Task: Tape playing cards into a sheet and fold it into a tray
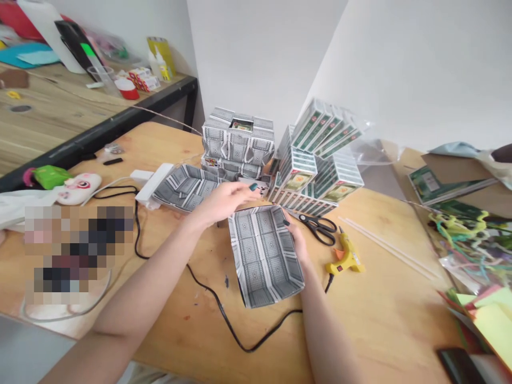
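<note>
An open box built of grey patterned playing cards (pixel 264 256) is tilted over the middle of the table. My right hand (pixel 295 240) grips its right side, thumb over the edge. My left hand (pixel 230 200) reaches above the box's upper left corner, fingers stretched to the right; a few loose cards (pixel 256 186) lie just behind its fingertips. To the left of that hand rests a shallow card tray (pixel 186 186) with some card pieces inside. A larger closed card structure (pixel 238 141) with a small top opening stands behind.
Green card packs (pixel 298 173) are stacked at the back right. Black scissors (pixel 320 226) and a yellow glue gun (pixel 346 256) lie right of the box. A black cable (pixel 218 298) crosses the table. Glue sticks (pixel 392 248) and coloured paper (pixel 490 325) are farther right.
</note>
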{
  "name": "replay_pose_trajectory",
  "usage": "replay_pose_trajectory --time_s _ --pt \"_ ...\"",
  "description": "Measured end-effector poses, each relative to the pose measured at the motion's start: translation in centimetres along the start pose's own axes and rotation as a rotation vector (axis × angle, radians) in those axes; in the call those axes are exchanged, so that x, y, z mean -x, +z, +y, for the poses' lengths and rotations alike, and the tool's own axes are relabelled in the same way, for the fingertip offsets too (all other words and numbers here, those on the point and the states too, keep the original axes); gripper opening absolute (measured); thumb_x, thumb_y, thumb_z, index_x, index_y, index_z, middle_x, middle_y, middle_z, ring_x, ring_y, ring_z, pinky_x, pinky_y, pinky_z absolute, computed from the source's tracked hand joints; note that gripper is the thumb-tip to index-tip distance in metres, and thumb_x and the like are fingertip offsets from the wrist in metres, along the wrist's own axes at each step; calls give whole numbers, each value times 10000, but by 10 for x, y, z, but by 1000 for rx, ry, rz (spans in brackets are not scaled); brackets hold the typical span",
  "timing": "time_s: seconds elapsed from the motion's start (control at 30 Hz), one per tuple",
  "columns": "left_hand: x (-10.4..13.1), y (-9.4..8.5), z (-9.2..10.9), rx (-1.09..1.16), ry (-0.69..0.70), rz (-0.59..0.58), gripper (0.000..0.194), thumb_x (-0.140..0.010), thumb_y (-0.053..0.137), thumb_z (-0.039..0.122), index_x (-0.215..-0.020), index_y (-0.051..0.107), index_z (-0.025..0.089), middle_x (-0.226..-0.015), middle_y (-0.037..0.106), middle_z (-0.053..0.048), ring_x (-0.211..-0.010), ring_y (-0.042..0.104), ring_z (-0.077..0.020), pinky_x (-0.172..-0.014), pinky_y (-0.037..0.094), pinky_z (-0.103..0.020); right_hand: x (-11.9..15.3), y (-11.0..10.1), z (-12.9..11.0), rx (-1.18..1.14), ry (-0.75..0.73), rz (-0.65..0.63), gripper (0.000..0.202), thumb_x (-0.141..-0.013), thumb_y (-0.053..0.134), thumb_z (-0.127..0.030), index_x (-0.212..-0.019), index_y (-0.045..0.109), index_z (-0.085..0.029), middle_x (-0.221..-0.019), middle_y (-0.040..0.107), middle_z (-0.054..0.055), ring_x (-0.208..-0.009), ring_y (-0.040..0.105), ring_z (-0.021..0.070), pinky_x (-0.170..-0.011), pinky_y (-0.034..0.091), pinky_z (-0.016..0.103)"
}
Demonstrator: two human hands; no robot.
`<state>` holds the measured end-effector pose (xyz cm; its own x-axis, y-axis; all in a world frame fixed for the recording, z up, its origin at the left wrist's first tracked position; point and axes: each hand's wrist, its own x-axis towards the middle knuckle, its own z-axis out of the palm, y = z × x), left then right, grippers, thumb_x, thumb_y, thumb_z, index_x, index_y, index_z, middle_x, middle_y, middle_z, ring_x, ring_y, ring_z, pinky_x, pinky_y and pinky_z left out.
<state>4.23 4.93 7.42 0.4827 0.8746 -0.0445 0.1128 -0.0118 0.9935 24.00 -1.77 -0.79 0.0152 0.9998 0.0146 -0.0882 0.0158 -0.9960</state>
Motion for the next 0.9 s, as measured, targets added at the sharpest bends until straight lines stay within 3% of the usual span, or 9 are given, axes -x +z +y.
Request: replay_pose_trajectory --time_s 0.1,0.3,0.47,0.57,0.7,0.9 --pt "1 -8 3 29 25 98 356 -856 447 411 -999 617 133 -1050 653 -109 -996 599 -185 -936 425 -365 3 1 4 -10 -38 31 382 -770 419 -342 -1128 527 -267 -1224 546 -11 -1176 454 224 -1009 327 398" --pt "1 -12 3 -135 73 166 402 -874 380 447 -1027 616 159 -1129 620 -81 -1094 537 -188 -992 363 -360 5 3 4 119 -144 135 331 -726 501 -285 -1051 554 -251 -1195 539 10 -1171 431 218 -1023 281 376" --pt "-8 3 -21 -217 53 141 427 -867 362 490 -1093 575 197 -1203 576 -49 -1148 492 -190 -1008 330 -345 5 4 -5 36 -20 93 404 -714 517 -277 -1116 559 -276 -1209 556 0 -1127 475 216 -979 332 364" --pt "-17 14 -39 -248 18 167 456 -869 326 498 -1047 590 171 -1185 586 -76 -1127 507 -217 -987 344 -361 5 1 -7 98 -12 158 394 -692 515 -278 -1075 606 -255 -1166 591 -1 -1115 480 228 -980 321 370" --pt "-25 27 -51 -55 -28 235 561 -872 242 542 -1057 573 128 -1089 631 -115 -1062 552 -224 -945 381 -365 5 -6 -5 145 -47 266 371 -681 470 -263 -1009 641 -232 -1095 623 -2 -1090 484 233 -979 301 365" --pt "-25 41 -55 415 -132 185 718 -849 126 627 -1168 497 101 -1098 624 -142 -974 595 -235 -842 446 -382 5 -8 -7 106 -47 250 310 -665 436 -241 -902 635 -221 -986 628 -10 -1006 509 224 -921 340 335"
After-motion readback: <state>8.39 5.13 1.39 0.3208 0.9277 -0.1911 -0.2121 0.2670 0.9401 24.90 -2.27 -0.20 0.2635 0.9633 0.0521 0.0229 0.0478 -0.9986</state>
